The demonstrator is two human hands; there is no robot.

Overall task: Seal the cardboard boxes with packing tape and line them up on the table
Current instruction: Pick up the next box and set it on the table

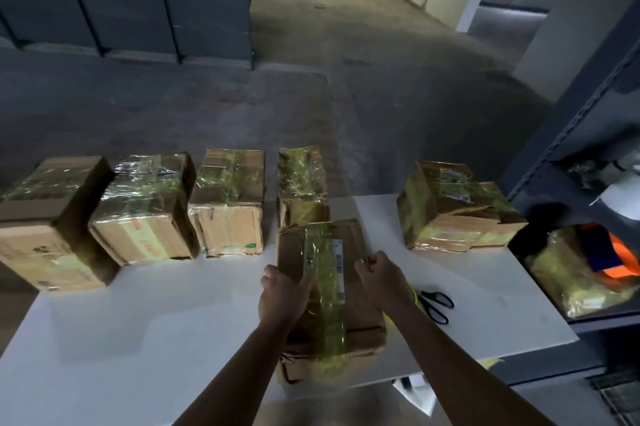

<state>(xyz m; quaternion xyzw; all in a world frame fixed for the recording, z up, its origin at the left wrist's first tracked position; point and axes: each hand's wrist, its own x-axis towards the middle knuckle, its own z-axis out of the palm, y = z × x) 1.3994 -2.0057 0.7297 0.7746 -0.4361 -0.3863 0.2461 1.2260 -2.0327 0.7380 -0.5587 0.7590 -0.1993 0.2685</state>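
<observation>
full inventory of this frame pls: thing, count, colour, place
Taped brown cardboard boxes in a row: four, brown under yellowish clear tape, along the table's far edge.
Taped cardboard box under the hands: one, brown, near edge, centre.
Crumpled taped cardboard box: one, brown, far right, apart from the row.
Black-handled scissors: one, right of the held box.
White table: one.
Grey metal shelving: one, right, holding a wrapped bundle with orange.
Left hand: on the box's left edge.
Right hand: at its right edge.
</observation>
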